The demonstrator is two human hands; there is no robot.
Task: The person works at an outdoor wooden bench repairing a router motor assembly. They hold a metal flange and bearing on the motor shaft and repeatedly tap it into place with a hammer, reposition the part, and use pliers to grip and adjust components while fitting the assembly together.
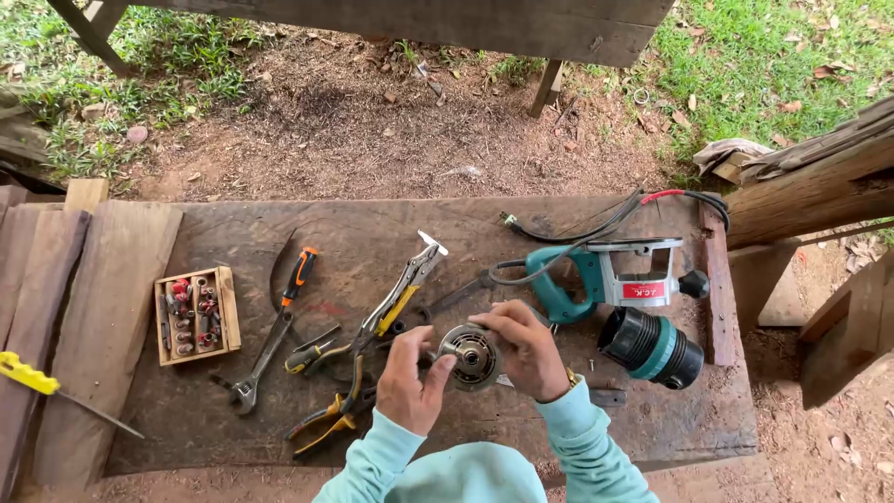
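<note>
Outdoor repair workshop, makeshift. Rough plank table (233, 428) set on bare dirt, with grass (773, 56) at the far left and far right. On the table: adjustable wrench (261, 368), orange-handled screwdriver (300, 276), locking pliers (402, 291), yellow-handled pliers (326, 424), small wooden box of bits (196, 315), and a dismantled teal power tool (605, 275) with loose cable (596, 228). Weathered timber (819, 182) on the right.

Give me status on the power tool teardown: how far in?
Done: the teal tool body and black-and-teal motor housing lie apart on the workbench, so it is opened up. In hand: left hand and right hand both hold a round metal part. Left: nothing is back together; locking pliers and wrench lie out.
</note>
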